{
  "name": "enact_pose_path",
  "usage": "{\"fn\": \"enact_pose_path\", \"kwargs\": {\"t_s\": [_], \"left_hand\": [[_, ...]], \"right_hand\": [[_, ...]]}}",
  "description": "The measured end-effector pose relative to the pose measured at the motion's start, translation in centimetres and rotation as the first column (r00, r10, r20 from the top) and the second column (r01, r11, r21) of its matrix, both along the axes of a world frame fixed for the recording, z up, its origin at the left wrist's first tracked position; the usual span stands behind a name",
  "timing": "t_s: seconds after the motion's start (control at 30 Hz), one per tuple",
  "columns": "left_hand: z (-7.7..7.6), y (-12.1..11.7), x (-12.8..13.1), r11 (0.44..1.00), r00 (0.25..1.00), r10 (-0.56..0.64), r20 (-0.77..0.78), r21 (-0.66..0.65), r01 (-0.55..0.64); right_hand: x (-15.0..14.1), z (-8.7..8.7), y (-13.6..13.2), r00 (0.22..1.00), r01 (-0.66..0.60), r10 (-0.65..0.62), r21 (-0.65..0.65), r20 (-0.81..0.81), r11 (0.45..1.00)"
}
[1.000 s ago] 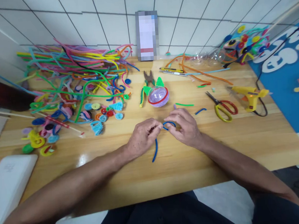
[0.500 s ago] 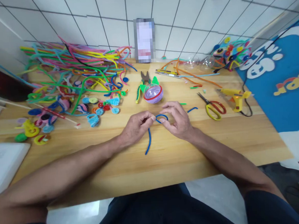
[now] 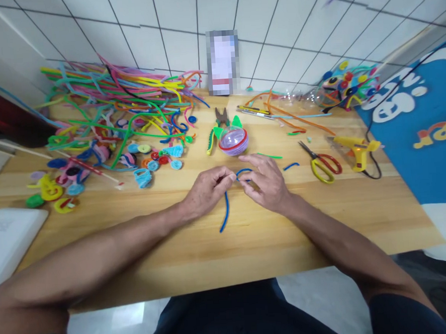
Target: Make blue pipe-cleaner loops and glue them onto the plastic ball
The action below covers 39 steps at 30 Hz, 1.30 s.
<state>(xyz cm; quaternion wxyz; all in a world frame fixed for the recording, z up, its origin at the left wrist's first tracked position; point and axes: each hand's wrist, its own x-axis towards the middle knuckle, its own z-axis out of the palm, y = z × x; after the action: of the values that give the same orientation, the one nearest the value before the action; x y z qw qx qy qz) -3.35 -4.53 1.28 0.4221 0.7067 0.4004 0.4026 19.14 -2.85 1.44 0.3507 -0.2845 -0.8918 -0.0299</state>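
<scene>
Head view: left grip pinches a blue pipe cleaner between your two hands

The blue pipe cleaner (image 3: 225,214) sits at the middle of the surface (image 3: 273,249), bent into a small loop between your hands, with its tail hanging below your left fingers and curving toward you. Your left hand (image 3: 208,190) has its grip closed on it, thumb and fingertip pressed together. Your right hand (image 3: 267,184) is half curled about the loop, thumb and fingers parted; you can't tell from here whether that grip pinches it.

Just beyond your hands stands a ball (image 3: 233,141), clear above and purple below, with a red band and green ears. Pliers (image 3: 222,117) lie behind it, one yellow and green handle showing on its left. Near your right hand you have a green strip (image 3: 270,155) and a short blue piece (image 3: 291,166); farther right lie the scissors (image 3: 320,166), then a yellow glue gun (image 3: 358,151).

On your left are scattered coils and shapes, including a light blue piece (image 3: 143,178), with a heap of long pipe cleaners (image 3: 120,87) behind them. A phone (image 3: 222,63) with a blurred screen leans against the tiled wall (image 3: 177,28). At your far left is a white box (image 3: 14,245).
</scene>
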Motion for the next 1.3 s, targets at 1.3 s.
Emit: {"fn": "enact_pose_path", "kwargs": {"t_s": [1.3], "left_hand": [[0.1,0.7,-0.2,1.0,0.995,0.015,-0.1,-0.007,-0.015]], "right_hand": [[3.3,1.3,1.8,0.984,-0.116,0.109,0.045,0.143,0.992]]}}
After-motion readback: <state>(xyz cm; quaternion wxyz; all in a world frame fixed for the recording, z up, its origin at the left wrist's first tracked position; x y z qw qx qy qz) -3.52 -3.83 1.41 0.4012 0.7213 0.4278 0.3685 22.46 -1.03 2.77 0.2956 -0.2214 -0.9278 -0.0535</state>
